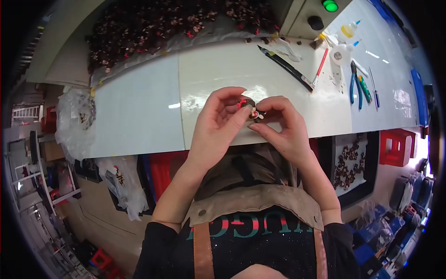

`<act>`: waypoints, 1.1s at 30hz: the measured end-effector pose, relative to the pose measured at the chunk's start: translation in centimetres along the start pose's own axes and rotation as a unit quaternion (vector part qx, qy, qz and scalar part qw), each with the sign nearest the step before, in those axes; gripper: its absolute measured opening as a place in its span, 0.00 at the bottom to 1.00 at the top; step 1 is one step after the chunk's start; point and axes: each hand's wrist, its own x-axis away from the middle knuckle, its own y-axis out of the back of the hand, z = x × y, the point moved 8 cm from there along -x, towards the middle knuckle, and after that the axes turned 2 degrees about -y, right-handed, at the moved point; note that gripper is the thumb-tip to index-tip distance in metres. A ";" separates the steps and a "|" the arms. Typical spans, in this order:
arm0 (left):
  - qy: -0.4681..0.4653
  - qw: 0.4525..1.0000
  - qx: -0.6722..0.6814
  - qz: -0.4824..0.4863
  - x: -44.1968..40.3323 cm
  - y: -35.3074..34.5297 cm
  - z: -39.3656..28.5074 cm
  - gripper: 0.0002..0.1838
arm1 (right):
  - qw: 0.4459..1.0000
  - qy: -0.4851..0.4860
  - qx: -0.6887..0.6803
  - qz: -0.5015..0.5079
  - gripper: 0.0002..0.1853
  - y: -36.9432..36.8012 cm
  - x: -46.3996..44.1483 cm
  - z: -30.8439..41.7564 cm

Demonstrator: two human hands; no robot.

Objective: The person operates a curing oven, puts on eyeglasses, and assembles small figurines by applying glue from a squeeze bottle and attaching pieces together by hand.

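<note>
A small dark figurine (257,114) with red and pale parts is held up over the front edge of the white worktable (223,65). My left hand (222,122) has its thumb and curled fingers closed on the figurine's left part, where red shows. On the other side my right hand (282,125) has its index finger at the figurine's upper right, with the thumb just below it. The fingers cover part of the piece, so its full shape is hidden.
A heap of small dark and red pieces (148,32) lies at the back left. A black cutter (288,68), red pen (321,65), pliers (356,86), screwdriver (374,88) and bottles (348,30) lie right. Below the table are a black tray (357,197) and plastic bags (123,183).
</note>
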 end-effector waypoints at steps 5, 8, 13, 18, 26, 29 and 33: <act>0.008 0.999 -0.013 0.031 0.0 -0.5 0.4 0.18 | 0.999 -0.004 -0.030 -0.023 0.18 0.4 -0.1 -0.7; 0.004 0.999 -0.035 0.038 0.0 -0.7 0.3 0.19 | 0.999 0.006 -0.026 -0.018 0.18 0.4 -0.1 -0.7; 0.005 0.999 -0.047 0.026 -0.1 -0.6 0.4 0.19 | 1.000 0.011 -0.019 -0.015 0.17 0.3 -0.3 -0.7; 0.010 0.999 -0.044 0.024 -0.1 -0.6 0.3 0.19 | 0.999 0.042 -0.007 -0.017 0.17 0.3 -0.3 -0.1; -0.004 0.998 -0.052 0.041 0.0 -0.5 0.4 0.19 | 0.999 0.039 -0.019 -0.015 0.16 0.3 -0.3 -0.2; -0.005 0.997 -0.052 0.052 0.1 -0.8 0.2 0.20 | 0.999 0.033 -0.025 -0.016 0.15 0.4 -0.2 -0.4; 0.028 0.997 -0.065 0.028 0.3 -0.8 0.6 0.22 | 1.000 -0.005 -0.020 -0.014 0.14 0.7 -0.1 -0.4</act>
